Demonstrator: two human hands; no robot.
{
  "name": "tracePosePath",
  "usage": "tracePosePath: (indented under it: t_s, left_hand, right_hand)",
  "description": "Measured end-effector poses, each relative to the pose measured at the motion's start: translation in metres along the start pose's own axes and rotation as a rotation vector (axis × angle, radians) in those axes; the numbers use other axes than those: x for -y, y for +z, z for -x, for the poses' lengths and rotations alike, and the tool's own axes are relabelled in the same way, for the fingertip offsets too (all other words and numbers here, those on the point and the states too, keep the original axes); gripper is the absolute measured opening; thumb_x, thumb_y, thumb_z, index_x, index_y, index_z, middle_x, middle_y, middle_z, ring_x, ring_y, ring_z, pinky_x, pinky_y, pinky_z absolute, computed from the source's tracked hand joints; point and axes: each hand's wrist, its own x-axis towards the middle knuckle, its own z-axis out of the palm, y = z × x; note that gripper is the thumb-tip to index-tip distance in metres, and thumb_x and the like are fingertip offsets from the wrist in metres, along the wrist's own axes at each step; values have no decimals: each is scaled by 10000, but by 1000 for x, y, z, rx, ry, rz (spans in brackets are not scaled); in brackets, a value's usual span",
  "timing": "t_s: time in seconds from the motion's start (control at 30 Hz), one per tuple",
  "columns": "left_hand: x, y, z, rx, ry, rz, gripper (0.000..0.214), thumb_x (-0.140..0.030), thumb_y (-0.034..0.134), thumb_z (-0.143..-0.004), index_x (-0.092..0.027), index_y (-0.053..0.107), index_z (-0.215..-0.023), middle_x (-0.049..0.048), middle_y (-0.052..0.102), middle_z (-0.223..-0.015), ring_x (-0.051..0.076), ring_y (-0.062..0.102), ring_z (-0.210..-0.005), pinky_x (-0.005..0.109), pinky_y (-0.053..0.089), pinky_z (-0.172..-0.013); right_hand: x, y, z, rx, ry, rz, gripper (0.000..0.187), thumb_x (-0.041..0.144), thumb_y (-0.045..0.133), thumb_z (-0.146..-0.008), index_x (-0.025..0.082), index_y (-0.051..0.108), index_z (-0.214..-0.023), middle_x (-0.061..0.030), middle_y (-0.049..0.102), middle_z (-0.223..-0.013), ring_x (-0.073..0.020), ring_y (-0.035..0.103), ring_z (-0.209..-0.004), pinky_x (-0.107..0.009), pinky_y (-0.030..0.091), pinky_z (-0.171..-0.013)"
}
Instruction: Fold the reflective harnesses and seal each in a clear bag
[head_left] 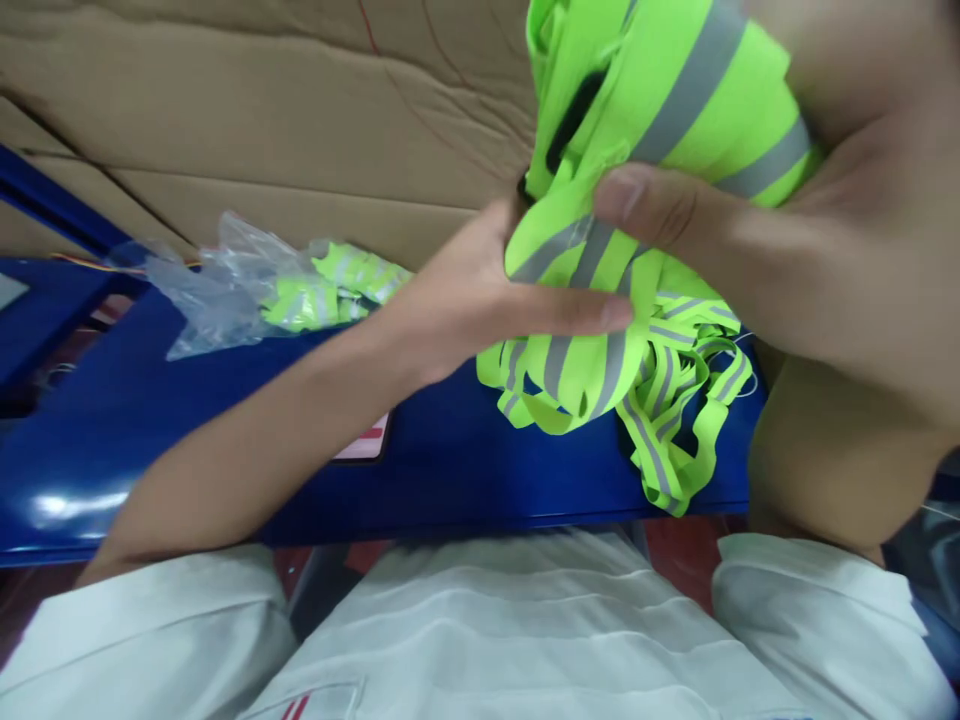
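A thick bundle of neon yellow-green straps with grey reflective stripes [675,110] is held up close in front of me. My left hand [502,285] grips its lower left side, thumb laid across the front. From the right, my right hand [750,220] clasps the same bundle with its thumb pressed on the front; its other fingers are hidden behind. A black piece, perhaps a buckle, shows in the bundle's upper left folds. Below the hands, loops of similar strap [675,420] hang or lie over the blue table's front edge; which of these I cannot tell.
On the blue table [465,480], a clear plastic bag [225,280] with more yellow-green striped strap [322,290] lies at the left. A phone-like flat object [365,440] is partly covered by my left forearm. Brown cardboard [262,110] stands along the back.
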Motion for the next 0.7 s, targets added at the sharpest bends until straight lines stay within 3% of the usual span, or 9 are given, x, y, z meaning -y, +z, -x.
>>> tracePosePath:
  t_s: [0.1,0.23,0.3,0.4,0.53,0.7]
  left_hand:
    - [20,4,8,-22,-149,-22,521,-293,880,-786,-176,676,-1251,43,787,-1160,317,732,-1197,413,634,-990]
    - [34,10,25,-44,-273,-7,610,-391,949,-708,-168,699,-1217,71,790,-1161,333,748,-1118,419,638,-928]
    - [40,11,37,35,-335,24,624,-411,953,-699,-167,710,-1220,81,780,-1209,336,728,-1164,431,618,-982]
    - [55,13,55,220,-419,97,572,-406,887,-789,-175,701,-1279,94,749,-1312,319,690,-1245,439,575,-1066]
    - [87,12,78,319,-505,58,571,-458,785,-896,-186,647,-1378,103,709,-1387,294,659,-1286,454,511,-1143]
    - [110,14,91,354,-411,14,468,-444,722,-935,-166,650,-1305,96,736,-1260,277,655,-1252,417,521,-1114]
  right_hand:
    - [-8,-1,-5,52,-129,221,292,418,734,-948,158,835,-1033,52,652,-854,-46,488,-753,-151,371,-581]
    - [-31,9,-2,234,87,-197,257,481,809,-876,224,811,-861,35,690,-766,-85,578,-660,-189,436,-543]
    - [-44,21,5,337,218,-479,220,450,848,-844,234,806,-847,16,749,-796,-108,642,-642,-211,506,-567]
    - [-63,46,23,387,435,-808,228,415,886,-811,215,811,-893,-3,797,-894,-126,712,-698,-221,567,-627]
    - [-95,79,47,429,599,-941,350,432,962,-703,189,814,-908,-10,793,-845,-161,751,-771,-248,592,-727]
    - [-132,103,63,522,760,-923,549,581,949,-673,190,792,-1026,-39,802,-941,-175,754,-813,-264,597,-736]
